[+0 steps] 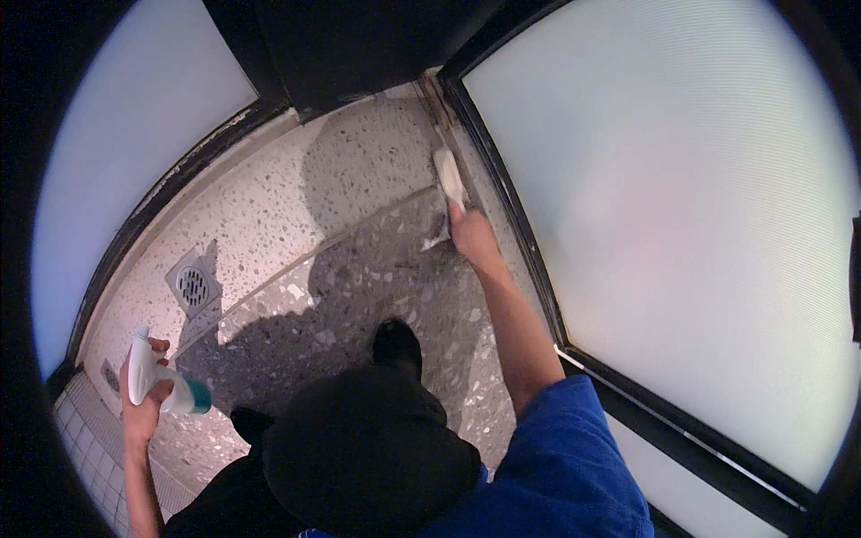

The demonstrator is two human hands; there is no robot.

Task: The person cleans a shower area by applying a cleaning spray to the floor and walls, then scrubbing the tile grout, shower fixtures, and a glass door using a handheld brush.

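Observation:
My left hand (146, 390) grips a white spray bottle (176, 395) with teal at its base, held tilted over the floor at the lower left. My right arm reaches forward, and my right hand (475, 235) is closed on a pale cloth or brush-like thing (449, 173), blurred, beside the bottom edge of the frosted panel. Its far end is near the corner where the floor strip meets the dark frame. A small whitish piece (437, 240) shows just left of my right hand; whether it belongs to the held thing I cannot tell.
Frosted panels in black frames stand at the right (659, 202) and left (141, 101). A square metal floor drain (193, 285) lies in the light terrazzo strip (269, 195), next to darker terrazzo (377, 269). Black shoes (397, 346) are below me. Small tiles (84, 430) line the lower left.

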